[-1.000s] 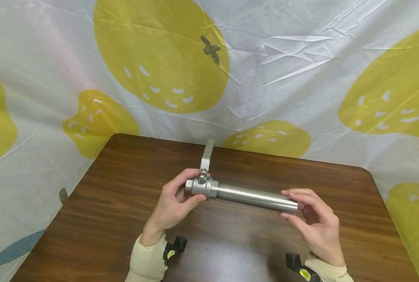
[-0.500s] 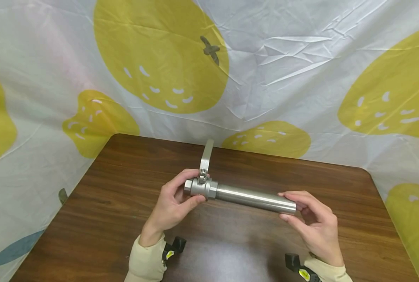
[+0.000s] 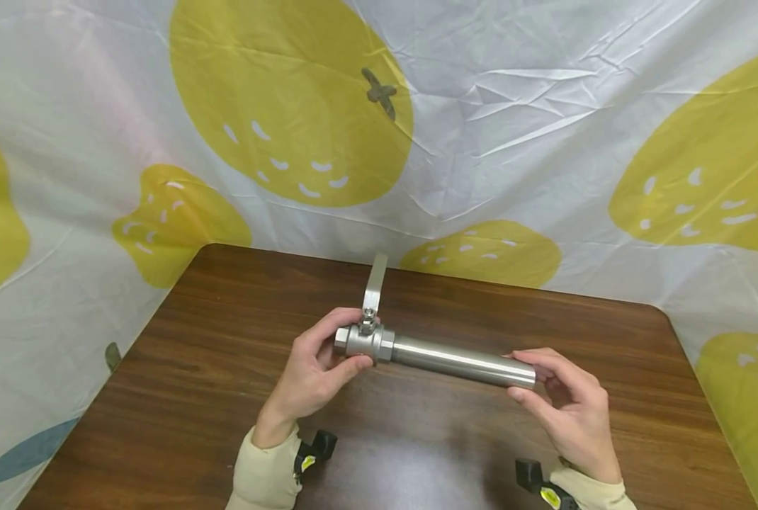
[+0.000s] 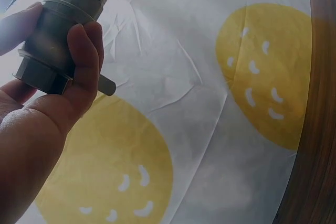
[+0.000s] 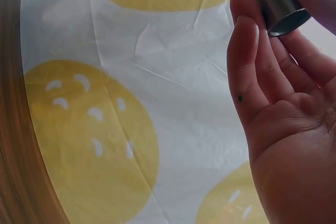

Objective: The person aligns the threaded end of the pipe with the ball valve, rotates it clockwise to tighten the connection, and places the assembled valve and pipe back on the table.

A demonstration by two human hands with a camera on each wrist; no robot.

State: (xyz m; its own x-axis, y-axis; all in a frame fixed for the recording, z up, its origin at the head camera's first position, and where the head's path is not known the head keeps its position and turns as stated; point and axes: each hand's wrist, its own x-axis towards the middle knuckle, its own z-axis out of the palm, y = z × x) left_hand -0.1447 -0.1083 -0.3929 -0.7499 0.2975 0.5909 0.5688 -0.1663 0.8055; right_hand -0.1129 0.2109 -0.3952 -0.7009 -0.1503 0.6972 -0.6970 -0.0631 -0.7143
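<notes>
I hold the valve [image 3: 361, 340] gripped in my left hand [image 3: 312, 372] and pinch the pipe [image 3: 462, 361] end with my right hand [image 3: 567, 407], above the desk [image 3: 181, 397] middle; they look already joined, handle [image 3: 375, 283] untouched.

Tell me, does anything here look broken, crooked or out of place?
Nothing stands out. The left hand grips the valve, the right hand holds the far end of the pipe above the table. The valve handle sticks out crosswise, undamaged.
</notes>
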